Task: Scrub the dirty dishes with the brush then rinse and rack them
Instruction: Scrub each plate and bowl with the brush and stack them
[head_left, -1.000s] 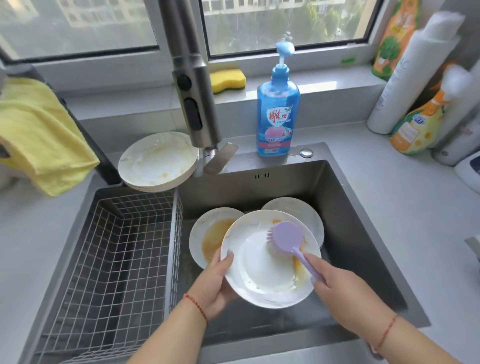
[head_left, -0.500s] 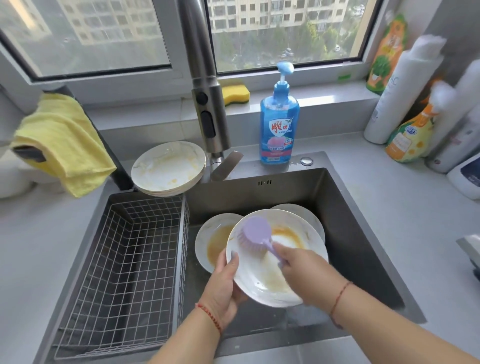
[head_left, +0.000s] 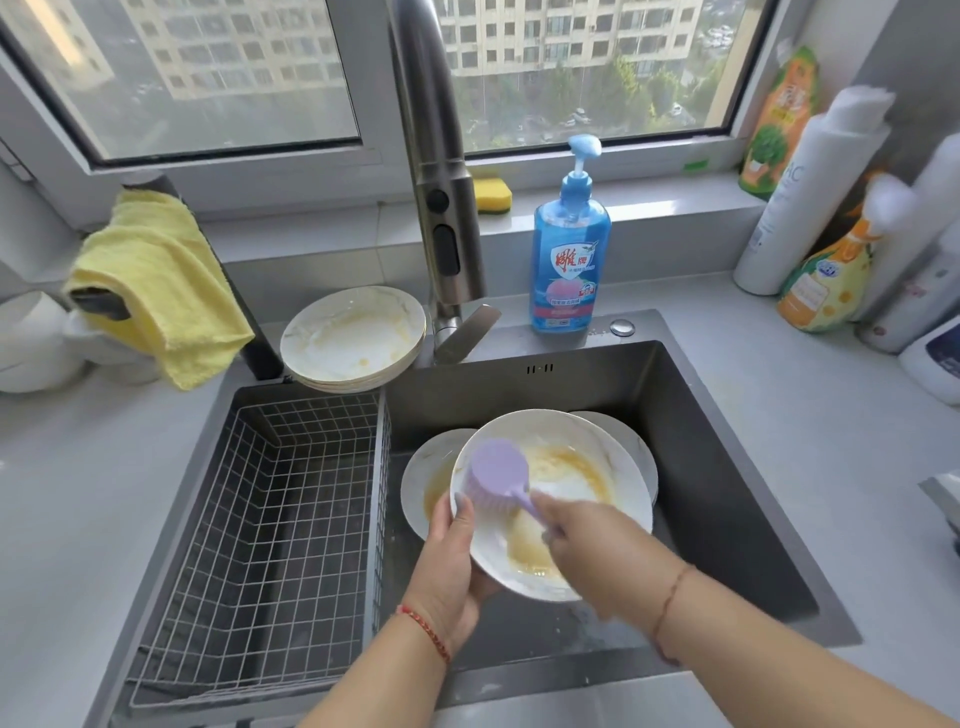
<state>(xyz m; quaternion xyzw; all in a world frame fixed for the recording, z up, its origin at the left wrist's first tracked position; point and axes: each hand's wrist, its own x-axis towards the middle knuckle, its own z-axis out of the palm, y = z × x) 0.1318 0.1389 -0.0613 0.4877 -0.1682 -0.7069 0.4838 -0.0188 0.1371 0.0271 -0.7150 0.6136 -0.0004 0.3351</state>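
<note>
Over the sink (head_left: 727, 467) my left hand (head_left: 449, 561) grips the left rim of a white plate (head_left: 587, 457) smeared with yellow sauce, thumb on its face. My right hand (head_left: 592, 551) holds the handle of a purple dish brush (head_left: 496, 470), whose round head presses on the plate's upper left. Two more dirty plates lie beneath it in the basin: one (head_left: 428, 478) at the left, one (head_left: 636, 447) at the right. A stack of dirty plates (head_left: 353, 338) sits on the sink's back edge.
A wire rack basket (head_left: 270, 519) fills the sink's left half. The tap (head_left: 441, 208) rises behind the basin, with a blue soap bottle (head_left: 569, 260), a yellow sponge (head_left: 491, 196) and a yellow cloth (head_left: 156, 280) nearby. Several bottles (head_left: 810, 208) crowd the right counter.
The brush head has swept from the plate's right side across to its upper left. My left hand has kept its hold on the plate.
</note>
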